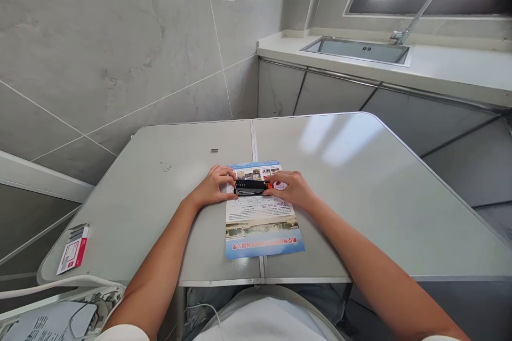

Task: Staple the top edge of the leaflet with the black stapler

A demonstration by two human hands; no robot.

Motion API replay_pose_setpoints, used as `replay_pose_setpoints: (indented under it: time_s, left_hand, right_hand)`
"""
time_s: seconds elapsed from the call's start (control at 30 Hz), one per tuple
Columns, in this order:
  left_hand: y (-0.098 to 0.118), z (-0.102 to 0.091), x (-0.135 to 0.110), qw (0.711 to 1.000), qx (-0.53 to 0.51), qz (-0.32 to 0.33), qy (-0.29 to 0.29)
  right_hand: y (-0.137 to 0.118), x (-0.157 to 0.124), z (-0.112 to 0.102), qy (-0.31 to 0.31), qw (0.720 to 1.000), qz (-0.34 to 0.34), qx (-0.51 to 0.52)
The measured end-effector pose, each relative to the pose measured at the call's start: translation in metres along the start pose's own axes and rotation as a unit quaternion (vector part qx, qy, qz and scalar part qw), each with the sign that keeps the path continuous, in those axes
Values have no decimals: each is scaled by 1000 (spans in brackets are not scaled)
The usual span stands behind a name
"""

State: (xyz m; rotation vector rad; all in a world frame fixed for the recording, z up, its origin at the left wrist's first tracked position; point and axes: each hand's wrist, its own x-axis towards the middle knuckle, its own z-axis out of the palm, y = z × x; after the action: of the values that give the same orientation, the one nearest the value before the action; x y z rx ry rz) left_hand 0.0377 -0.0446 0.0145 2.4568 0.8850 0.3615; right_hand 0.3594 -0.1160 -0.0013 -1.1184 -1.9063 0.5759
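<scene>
A black stapler [250,185] with an orange piece at its right end lies across a printed leaflet [262,213] on the table. At the stapler's left end, the thumb and fingers of my left hand [215,186] are closed on it. My right hand [295,189] pinches the orange end between thumb and fingers. The leaflet has small photos at its top, lines of text in the middle and a blue band at the bottom. My fingers hide both tips of the stapler.
Short staple strips [215,150] lie beyond my left hand, with tiny dark bits [165,167] to their left. A red and white pack [74,250] rests near the left edge of the grey folding table [400,213]. A sink [356,50] stands behind at right.
</scene>
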Motion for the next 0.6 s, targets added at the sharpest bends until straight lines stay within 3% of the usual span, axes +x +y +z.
replay_pose_setpoints:
  time_s: [0.23,0.47,0.6]
  left_hand:
    - [4,0,3,1000,-18,2,9]
    - [1,2,2,999,-18,14,25]
    - [3,2,3,999,-22,17,17]
  right_hand:
    - [6,4,3,1,999,-14,35]
    - [-4,7,-12,-79,992,-63,-76]
    - [-19,9,-1,-51,996,-43,-65]
